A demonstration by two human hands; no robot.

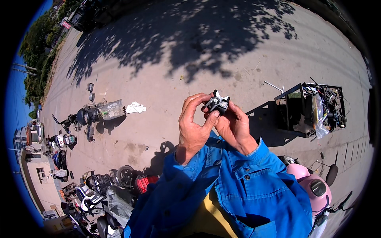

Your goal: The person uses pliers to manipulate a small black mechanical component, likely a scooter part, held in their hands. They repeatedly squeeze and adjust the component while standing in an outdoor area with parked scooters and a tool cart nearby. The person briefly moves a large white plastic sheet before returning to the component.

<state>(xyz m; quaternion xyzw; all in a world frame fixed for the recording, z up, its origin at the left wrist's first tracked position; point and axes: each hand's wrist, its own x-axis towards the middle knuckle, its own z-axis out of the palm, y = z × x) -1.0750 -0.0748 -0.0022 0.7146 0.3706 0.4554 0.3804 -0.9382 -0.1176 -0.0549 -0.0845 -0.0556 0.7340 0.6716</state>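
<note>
A small black and silver metal part is held up in front of my chest. Two round, bright fittings show on its face, and a silver forked piece stands at its top; its exact kind I cannot make out. My left hand grips it from the left, thumb along its lower edge and fingers curled over its upper left side. From the right, my right hand closes on it, with fingers partly hidden behind the part. Both forearms are in blue sleeves.
To the right stands a black metal-framed cart filled with tools and scraps. A pink scooter is at lower right. Parked scooters crowd the lower left. A three-wheeler or scooter and a white cloth are farther left on the concrete.
</note>
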